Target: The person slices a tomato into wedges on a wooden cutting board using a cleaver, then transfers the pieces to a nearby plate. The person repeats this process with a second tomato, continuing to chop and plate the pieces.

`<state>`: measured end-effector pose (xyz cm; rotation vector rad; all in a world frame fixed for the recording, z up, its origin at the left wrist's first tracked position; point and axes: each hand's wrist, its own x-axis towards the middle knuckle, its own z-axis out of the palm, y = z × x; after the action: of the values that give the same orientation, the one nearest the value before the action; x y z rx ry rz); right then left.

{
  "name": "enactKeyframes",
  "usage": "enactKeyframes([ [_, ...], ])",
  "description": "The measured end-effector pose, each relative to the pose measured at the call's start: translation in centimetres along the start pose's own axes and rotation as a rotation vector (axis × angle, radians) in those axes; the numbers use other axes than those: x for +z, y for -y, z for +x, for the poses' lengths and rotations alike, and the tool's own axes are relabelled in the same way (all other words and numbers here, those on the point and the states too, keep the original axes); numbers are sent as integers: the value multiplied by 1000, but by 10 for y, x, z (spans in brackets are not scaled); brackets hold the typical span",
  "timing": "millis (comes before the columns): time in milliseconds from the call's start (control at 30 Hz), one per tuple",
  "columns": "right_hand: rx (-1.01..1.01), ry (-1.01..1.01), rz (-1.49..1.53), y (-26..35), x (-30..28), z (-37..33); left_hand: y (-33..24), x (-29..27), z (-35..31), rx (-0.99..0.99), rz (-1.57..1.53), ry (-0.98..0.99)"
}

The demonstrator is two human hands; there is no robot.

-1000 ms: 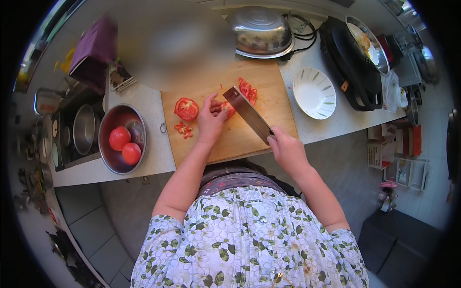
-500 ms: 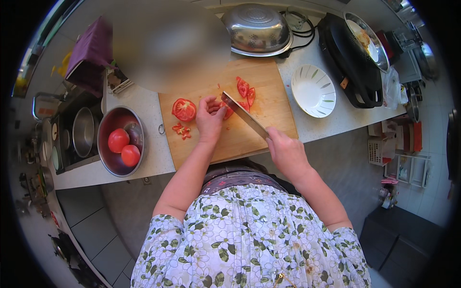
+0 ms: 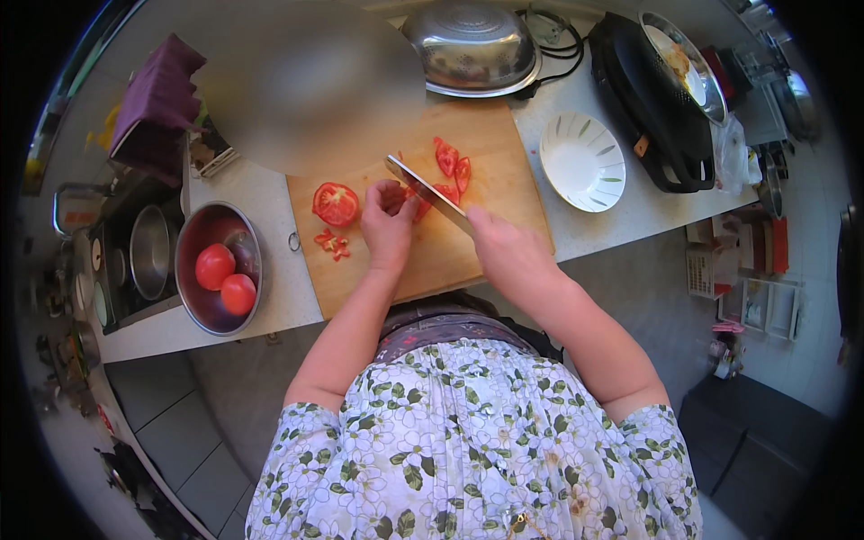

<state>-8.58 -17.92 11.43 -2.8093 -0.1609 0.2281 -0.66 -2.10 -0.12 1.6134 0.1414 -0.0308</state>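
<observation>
On the wooden cutting board (image 3: 504, 135), my left hand (image 3: 387, 229) has its fingers curled on a piece of tomato (image 3: 421, 209). My right hand (image 3: 508, 252) grips a kitchen knife (image 3: 432, 188), its blade slanting across that piece close by my left fingertips. The blade hides part of the tomato. Beyond the knife lie cut tomato slices (image 3: 446, 157). A tomato half (image 3: 336, 204), cut face up, rests left of my left hand, with small tomato trimmings (image 3: 333, 243) nearer to me.
A metal bowl (image 3: 258, 270) with two whole tomatoes (image 3: 215, 266) stands to the left. Right of the board is a white patterned bowl (image 3: 583, 162). An upturned metal colander (image 3: 472, 45) sits behind, and a black appliance (image 3: 643, 99) at the far right. Part of the back left is blurred.
My right hand has moved the knife left and a little away from me, across the tomato. My left hand stays on the tomato piece. The whole view has shifted slightly.
</observation>
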Motion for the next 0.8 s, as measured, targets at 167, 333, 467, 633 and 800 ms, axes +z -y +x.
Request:
enactKeyframes([
  [167,14,79,31,4,11,25,-1,0,-3,-37,-104,29],
  [333,0,53,53,-9,21,4,3,0,-1,6,-36,54],
  [467,11,-2,80,14,23,42,-2,-2,-7,-6,-11,112],
  [633,-2,27,-2,1,26,5,-4,-7,-12,-7,-55,85],
  [800,-33,-46,27,9,26,25,0,-12,-16,-41,78,137],
])
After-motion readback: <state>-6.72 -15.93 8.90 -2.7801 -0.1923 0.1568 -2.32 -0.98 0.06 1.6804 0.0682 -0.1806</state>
